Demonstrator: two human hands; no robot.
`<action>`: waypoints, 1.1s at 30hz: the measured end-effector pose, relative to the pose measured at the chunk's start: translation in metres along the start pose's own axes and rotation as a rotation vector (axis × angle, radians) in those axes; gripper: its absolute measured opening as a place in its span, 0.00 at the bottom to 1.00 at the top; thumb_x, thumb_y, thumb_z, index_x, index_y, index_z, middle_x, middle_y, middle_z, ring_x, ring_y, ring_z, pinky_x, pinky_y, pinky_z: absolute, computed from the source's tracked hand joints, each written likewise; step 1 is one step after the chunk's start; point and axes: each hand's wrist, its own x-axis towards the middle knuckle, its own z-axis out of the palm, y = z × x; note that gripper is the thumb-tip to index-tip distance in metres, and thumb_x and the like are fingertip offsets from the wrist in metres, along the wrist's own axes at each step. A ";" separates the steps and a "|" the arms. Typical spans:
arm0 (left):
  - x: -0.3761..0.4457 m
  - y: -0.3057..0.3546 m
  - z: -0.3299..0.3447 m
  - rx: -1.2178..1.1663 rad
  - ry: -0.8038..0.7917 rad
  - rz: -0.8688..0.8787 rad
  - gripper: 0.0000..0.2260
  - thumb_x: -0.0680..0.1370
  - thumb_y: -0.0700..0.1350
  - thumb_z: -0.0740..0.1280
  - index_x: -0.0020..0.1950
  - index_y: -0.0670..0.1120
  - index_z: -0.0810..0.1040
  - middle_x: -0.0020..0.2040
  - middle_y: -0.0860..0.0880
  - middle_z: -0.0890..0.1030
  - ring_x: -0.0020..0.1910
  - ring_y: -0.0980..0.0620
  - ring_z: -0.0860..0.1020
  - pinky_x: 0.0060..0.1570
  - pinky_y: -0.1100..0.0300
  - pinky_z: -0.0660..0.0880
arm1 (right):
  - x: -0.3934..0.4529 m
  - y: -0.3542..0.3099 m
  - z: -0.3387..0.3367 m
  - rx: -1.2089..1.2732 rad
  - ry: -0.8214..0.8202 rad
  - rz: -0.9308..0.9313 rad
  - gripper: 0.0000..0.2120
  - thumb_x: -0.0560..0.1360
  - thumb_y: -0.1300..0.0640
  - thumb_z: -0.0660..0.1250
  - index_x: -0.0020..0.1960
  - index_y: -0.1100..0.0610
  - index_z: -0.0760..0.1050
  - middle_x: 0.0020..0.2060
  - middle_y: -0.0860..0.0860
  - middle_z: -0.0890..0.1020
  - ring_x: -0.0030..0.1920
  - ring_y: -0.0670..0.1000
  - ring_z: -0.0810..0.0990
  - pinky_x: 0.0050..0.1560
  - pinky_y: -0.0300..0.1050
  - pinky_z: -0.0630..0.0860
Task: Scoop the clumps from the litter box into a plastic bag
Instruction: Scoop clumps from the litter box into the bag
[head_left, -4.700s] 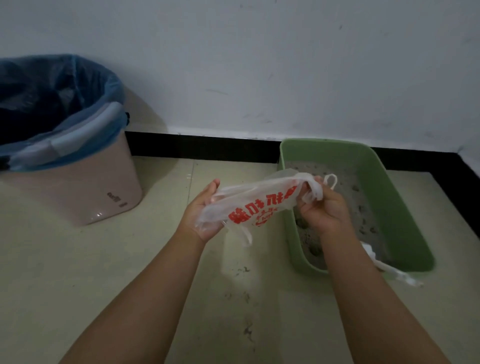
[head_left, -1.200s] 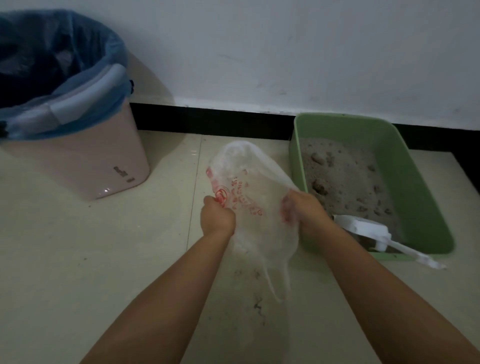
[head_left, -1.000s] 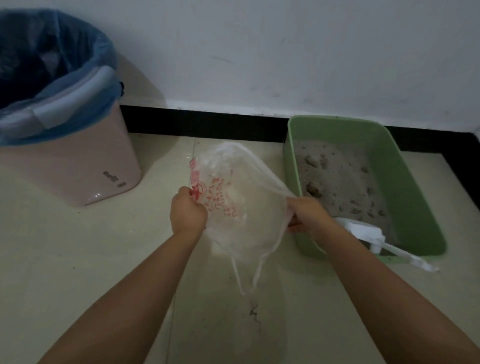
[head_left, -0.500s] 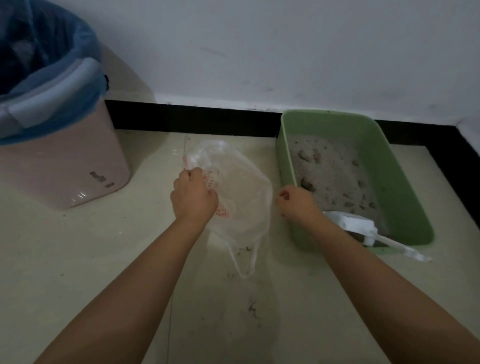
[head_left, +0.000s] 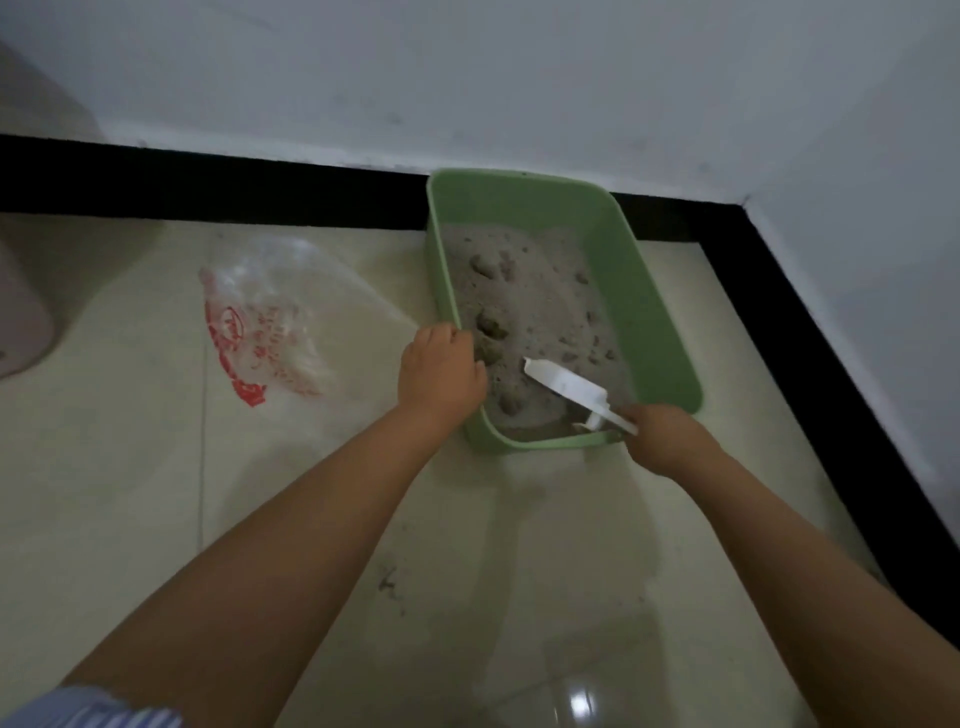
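A green litter box stands on the floor against the wall, filled with grey litter and several darker clumps. My left hand grips the box's left rim, fingers curled over the edge. My right hand holds the handle of a white scoop at the box's near edge; the scoop's blade lies on the litter. A clear plastic bag with red print lies open on the floor, left of the box, touched by neither hand.
A pink bin shows at the left edge. A black skirting runs along the white walls, which meet in a corner at the right. Pale floor tiles with dark smudges spread in front.
Both hands let go of the bag, which now lies on the floor. My left hand moved right onto the box rim, my right hand took the scoop handle. The view shifted right.
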 end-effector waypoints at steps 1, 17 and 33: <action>0.001 0.004 0.006 -0.020 -0.027 -0.008 0.16 0.80 0.46 0.57 0.65 0.40 0.70 0.64 0.40 0.69 0.64 0.42 0.68 0.61 0.53 0.67 | 0.000 0.004 0.000 0.000 0.012 0.012 0.19 0.76 0.62 0.58 0.66 0.56 0.71 0.60 0.58 0.77 0.60 0.58 0.76 0.58 0.47 0.73; 0.005 -0.047 -0.025 0.130 0.232 -0.324 0.28 0.73 0.36 0.64 0.72 0.42 0.61 0.75 0.40 0.55 0.75 0.41 0.50 0.73 0.45 0.47 | 0.010 -0.032 -0.015 0.329 0.100 0.020 0.08 0.75 0.63 0.57 0.38 0.61 0.68 0.39 0.57 0.74 0.41 0.57 0.76 0.34 0.41 0.68; -0.022 -0.023 -0.010 0.146 -0.234 -0.046 0.21 0.80 0.44 0.56 0.73 0.42 0.62 0.70 0.43 0.67 0.69 0.46 0.66 0.65 0.56 0.66 | 0.023 0.017 -0.040 -0.117 0.048 0.134 0.17 0.77 0.46 0.57 0.37 0.57 0.71 0.37 0.51 0.73 0.40 0.51 0.73 0.42 0.41 0.69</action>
